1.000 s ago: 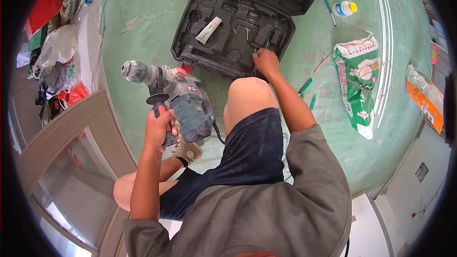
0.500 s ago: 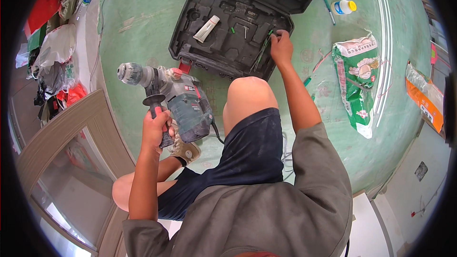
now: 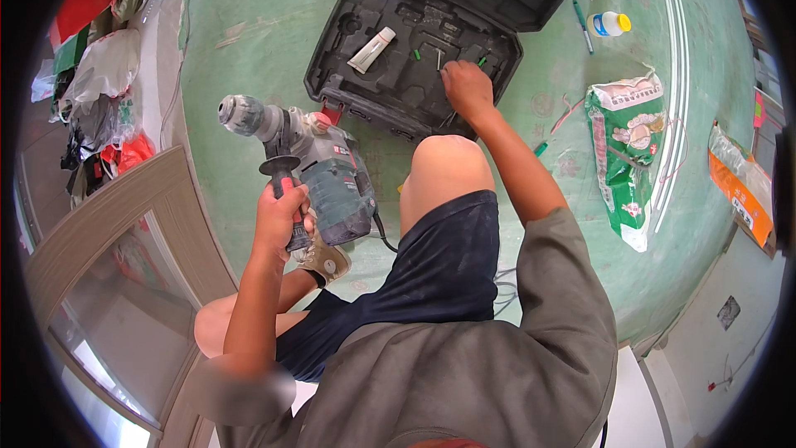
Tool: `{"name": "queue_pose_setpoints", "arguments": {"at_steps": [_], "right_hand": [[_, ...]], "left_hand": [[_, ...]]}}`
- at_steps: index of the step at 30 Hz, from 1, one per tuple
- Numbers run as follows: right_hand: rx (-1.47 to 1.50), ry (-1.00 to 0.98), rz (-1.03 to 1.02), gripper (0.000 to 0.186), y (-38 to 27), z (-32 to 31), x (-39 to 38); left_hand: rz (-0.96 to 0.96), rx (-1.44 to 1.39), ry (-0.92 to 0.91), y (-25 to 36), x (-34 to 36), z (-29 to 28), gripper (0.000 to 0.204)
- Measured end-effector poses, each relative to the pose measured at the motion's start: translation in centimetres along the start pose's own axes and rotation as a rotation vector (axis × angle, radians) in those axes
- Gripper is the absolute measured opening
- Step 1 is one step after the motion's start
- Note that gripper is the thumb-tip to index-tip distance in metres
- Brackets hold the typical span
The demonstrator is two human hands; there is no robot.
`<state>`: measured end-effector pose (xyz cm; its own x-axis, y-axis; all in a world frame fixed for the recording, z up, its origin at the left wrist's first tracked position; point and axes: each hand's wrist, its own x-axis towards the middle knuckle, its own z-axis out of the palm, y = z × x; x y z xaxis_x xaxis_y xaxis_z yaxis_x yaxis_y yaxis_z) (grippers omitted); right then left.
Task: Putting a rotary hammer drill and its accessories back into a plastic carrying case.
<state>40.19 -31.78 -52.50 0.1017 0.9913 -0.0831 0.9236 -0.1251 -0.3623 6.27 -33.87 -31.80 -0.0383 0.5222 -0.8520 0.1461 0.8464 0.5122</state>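
My left hand (image 3: pixel 282 216) is wrapped around the black and red side handle of a grey-green rotary hammer drill (image 3: pixel 336 195), whose dusty chuck points to the upper left. Ahead of me an open black tool case (image 3: pixel 390 91) lies on the floor. My right hand (image 3: pixel 468 87) reaches down into it with fingers bent together; what they hold, if anything, is hidden. Right by those fingertips lies a small metal pin (image 3: pixel 439 59). A white tube (image 3: pixel 371 51) and small green plugs (image 3: pixel 417 56) lie in the case. Thin rods partly show under my right wrist.
On the green floor covering at right are a green-white bag (image 3: pixel 622 158), a yellow-capped bottle (image 3: pixel 609 24), a pen (image 3: pixel 583 25) and long white strips (image 3: pixel 676 75). An orange bag (image 3: pixel 740 187) lies farther right. A wooden-framed glass panel (image 3: pixel 133 282) and plastic bags (image 3: pixel 104 83) are at left.
My right hand has moved left inside the case, from the thin rods at its right side to beside the metal pin. My left hand still grips the drill's handle.
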Motion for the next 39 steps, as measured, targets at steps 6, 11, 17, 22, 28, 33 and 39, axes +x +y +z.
{"name": "queue_pose_setpoints", "arguments": {"at_steps": [6, 11, 17, 22, 28, 33, 39], "right_hand": [[-0.157, -0.385, 0.219, 0.022, -0.3, 2.3, 6.3], [-0.147, -0.351, 0.238, 0.025, -0.2, 2.8, 6.8], [0.109, -0.503, 0.065, 0.024, -1.2, 1.3, 2.1], [0.070, -0.506, -0.173, 0.019, -3.2, 3.9, -2.4], [0.287, -0.166, -0.068, 0.017, -3.1, 3.1, 0.8], [0.162, 0.286, -0.379, 0.028, -4.8, 4.6, 7.2], [0.168, -0.149, -0.297, 0.022, -5.3, 5.4, 10.9]], "left_hand": [[-0.009, -0.005, 0.013, -0.1, 0.3, -0.1, 0.018], [-0.006, -0.017, 0.017, 0.0, 0.2, -0.2, 0.018], [0.014, -0.014, 0.012, -0.5, 0.5, -0.7, 0.020], [0.011, 0.002, -0.003, -0.2, 0.7, -0.4, 0.022], [0.021, 0.021, 0.003, -0.3, 0.3, -0.2, 0.022], [0.005, -0.018, 0.011, 0.0, 0.1, 0.1, 0.021], [0.012, 0.003, 0.039, -0.5, 0.5, -0.3, 0.020]]}}
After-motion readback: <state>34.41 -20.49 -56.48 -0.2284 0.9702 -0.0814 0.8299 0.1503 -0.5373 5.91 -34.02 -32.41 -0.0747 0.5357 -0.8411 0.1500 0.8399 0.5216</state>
